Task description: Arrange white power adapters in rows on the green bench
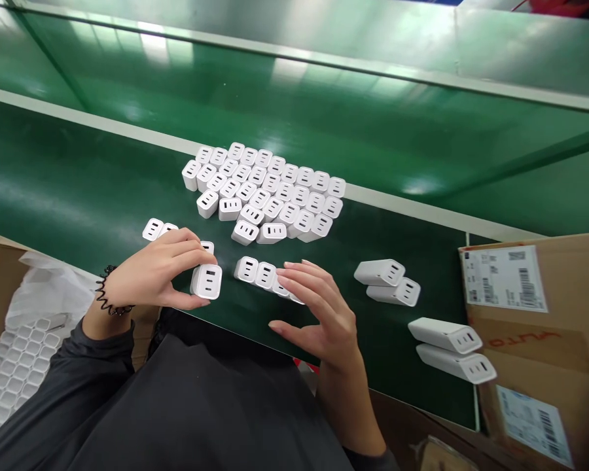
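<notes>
My left hand (160,271) is closed round a white charger block (207,281), pinching it between thumb and fingers just above the green table (78,190). A black coil band sits on that wrist. My right hand (319,314) hovers open with fingers spread, its fingertips over a short row of chargers (256,272) lying in front of me. Behind them a packed cluster of several chargers (265,193) stands with the port faces up. Two more chargers (158,229) lie behind my left hand.
Two pairs of chargers lie on their sides at the right (387,281) (451,350). A cardboard box with labels (535,327) stands at the right edge. A white cell tray (14,366) sits in a box at lower left. A conveyor belt (324,111) runs behind.
</notes>
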Demonstrator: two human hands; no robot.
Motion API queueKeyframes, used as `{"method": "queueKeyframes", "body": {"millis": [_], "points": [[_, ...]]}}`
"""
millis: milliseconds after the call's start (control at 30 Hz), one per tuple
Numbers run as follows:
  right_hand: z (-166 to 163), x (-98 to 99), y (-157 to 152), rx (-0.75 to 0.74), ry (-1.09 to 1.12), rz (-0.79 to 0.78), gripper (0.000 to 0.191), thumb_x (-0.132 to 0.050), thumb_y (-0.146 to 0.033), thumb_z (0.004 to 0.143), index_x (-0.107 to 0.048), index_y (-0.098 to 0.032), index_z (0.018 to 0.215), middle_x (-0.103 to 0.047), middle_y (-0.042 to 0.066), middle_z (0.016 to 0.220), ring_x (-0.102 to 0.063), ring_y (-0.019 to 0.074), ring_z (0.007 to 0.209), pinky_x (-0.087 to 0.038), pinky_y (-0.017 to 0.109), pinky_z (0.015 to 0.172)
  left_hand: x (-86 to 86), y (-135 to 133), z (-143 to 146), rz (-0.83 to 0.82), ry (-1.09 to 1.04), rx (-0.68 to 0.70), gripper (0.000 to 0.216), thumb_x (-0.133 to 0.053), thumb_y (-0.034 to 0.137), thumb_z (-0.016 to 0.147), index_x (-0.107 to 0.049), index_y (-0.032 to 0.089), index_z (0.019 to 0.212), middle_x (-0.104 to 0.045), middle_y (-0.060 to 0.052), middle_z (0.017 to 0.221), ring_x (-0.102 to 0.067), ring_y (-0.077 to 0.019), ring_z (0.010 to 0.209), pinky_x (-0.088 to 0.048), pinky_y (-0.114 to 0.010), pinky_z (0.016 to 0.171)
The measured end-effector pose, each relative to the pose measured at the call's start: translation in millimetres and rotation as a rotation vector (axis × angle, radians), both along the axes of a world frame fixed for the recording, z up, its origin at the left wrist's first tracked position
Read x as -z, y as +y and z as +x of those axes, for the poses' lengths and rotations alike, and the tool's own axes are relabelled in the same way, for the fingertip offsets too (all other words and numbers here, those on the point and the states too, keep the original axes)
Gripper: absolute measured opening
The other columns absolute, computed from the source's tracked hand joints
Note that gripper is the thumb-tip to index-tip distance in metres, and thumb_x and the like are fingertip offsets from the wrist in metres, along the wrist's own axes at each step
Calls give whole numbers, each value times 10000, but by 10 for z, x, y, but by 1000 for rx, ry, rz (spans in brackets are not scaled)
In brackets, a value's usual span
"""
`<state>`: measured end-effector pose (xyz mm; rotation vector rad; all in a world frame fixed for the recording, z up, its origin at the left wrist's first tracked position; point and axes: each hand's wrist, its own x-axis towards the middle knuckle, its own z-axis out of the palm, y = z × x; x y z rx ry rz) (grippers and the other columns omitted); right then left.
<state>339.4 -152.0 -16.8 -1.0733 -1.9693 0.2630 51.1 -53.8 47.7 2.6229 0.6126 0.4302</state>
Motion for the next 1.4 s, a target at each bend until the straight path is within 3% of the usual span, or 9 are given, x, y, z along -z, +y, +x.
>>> {"method": "queueKeyframes", "body": {"millis": [300,600,733,900,967,1067,1167,1300,1400], "points": [[-236,-92,43,-75,-63,-6,563,-726,-401,865,-530,-199,1352,-680,118,1212,-623,273,1181,-458,499,1092,-14,-14,66,18,36,23,393,-678,465,865,-584,185,1124,-674,-79,982,-572,-225,944,-498,-348,817],[-433,-93,-16,-106,33,-94,547,-666,-343,910,-469,-189,1397,-651,111,1253,-622,212,1157,-528,360,988,145,-164,345,-153,-54,-6,686,-690,613,800,-451,221,1310,-652,-76,1056,-620,-220,974,-530,-345,828],[-66,-113,-246,83,124,-108,545,-727,-255,847,-514,-223,1347,-652,90,1198,-649,207,1076,-563,334,919,153,-117,308,-93,-70,-29,704,-706,564,820,-421,264,1389,-652,-76,1174,-605,-256,1100,-523,-398,923],[657,38,-639,621,81,-93,553,-743,-241,818,-541,-255,1332,-643,85,1195,-634,266,1087,-563,427,899,213,121,-158,151,-71,-464,461,-675,416,883,-537,340,1316,-644,-21,1193,-552,-325,1196,-495,-526,996],[858,188,-726,737,-41,-152,512,-742,-285,830,-566,-246,1309,-654,88,1189,-636,270,1078,-557,440,906,333,233,-381,208,-43,-596,426,-671,428,882,-563,346,1286,-644,-6,1202,-534,-338,1232,-455,-588,1046],[985,394,-773,757,-151,-207,466,-707,-318,866,-580,-230,1305,-664,101,1178,-636,274,1072,-560,441,894,553,372,-645,175,-14,-687,391,-605,488,907,-588,319,1260,-644,5,1227,-529,-339,1248,-412,-599,1086],[966,474,-776,803,-209,-130,505,-722,-328,854,-577,-218,1325,-637,137,1225,-607,317,1123,-537,496,919,706,431,-751,-3,9,-711,475,-476,575,937,-574,280,1296,-600,7,1315,-533,-336,1239,-445,-515,1043],[808,404,-731,845,-180,20,527,-760,-286,819,-595,-240,1317,-641,127,1189,-611,323,1077,-531,518,906,755,368,-616,-139,-27,-679,464,-431,526,976,-551,238,1319,-563,-27,1375,-519,-300,1274,-418,-475,1086],[612,326,-605,701,-88,20,498,-720,-265,850,-578,-274,1327,-644,105,1188,-619,306,1076,-552,492,886,760,254,-417,-159,-67,-670,403,-406,460,1005,-551,238,1307,-586,-64,1349,-541,-253,1255,-429,-449,1090]]}}
